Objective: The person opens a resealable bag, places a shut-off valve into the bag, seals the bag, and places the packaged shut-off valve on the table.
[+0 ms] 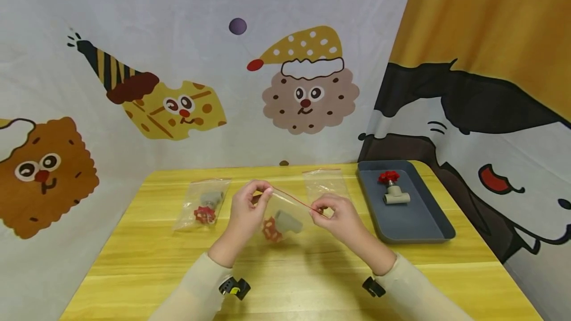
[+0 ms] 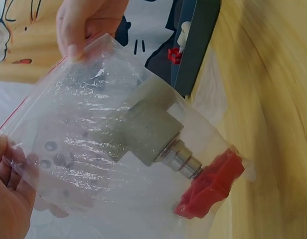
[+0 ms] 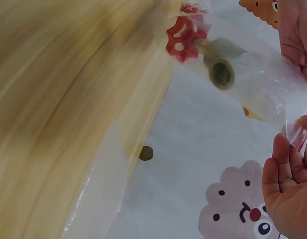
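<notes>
Both hands hold up a clear zip bag (image 1: 292, 203) by its red-edged top, over the middle of the table. My left hand (image 1: 247, 212) pinches one top corner. The other end of that edge is pinched between thumb and fingers of my right hand (image 1: 341, 219). Inside the bag hangs a grey plastic stop valve (image 2: 148, 127) with a metal stem and a red handwheel (image 2: 211, 184), the wheel lowest. In the right wrist view, the valve's open pipe end (image 3: 222, 73) shows through the plastic.
Another bagged valve (image 1: 209, 204) lies on the wooden table (image 1: 134, 256) at the left. A flat clear bag (image 1: 327, 182) lies behind the right hand. At the right, a dark grey tray (image 1: 417, 229) holds an unbagged valve (image 1: 394, 194). A printed curtain (image 1: 192, 53) hangs behind.
</notes>
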The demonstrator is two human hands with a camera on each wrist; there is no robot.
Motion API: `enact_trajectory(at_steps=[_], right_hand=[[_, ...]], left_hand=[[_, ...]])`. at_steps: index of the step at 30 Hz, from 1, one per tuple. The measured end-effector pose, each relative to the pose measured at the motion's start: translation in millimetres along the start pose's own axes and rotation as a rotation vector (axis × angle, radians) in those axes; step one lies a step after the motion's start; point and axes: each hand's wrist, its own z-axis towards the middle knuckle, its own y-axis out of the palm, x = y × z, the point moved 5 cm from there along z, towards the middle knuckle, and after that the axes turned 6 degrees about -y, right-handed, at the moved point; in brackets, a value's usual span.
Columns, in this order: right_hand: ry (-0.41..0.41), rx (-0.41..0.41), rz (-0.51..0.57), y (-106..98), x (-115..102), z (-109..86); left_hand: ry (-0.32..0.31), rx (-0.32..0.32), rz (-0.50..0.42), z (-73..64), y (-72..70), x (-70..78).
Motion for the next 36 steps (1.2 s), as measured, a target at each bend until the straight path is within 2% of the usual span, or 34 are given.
enact_trajectory(at_steps=[12, 21, 29, 36], right_hand=[[-0.023, -0.007, -0.081, -5, 8, -9.3], [-0.031, 0.012, -0.092, -12, 11, -16.6], [-0.081, 0.025, -0.129, -14, 8, -20.5], [-0.041, 0.0, -0.142, -13, 7, -22.9]], left_hand=[[-0.007, 0.029, -0.013, 1.7, -3.8, -0.8], [0.034, 0.051, -0.001, 2.3, -5.4, -0.5], [0.003, 0.047, -0.003, 2.3, -4.5, -3.0], [0.028, 0.03, -0.003, 1.8, -1.9, -1.3]])
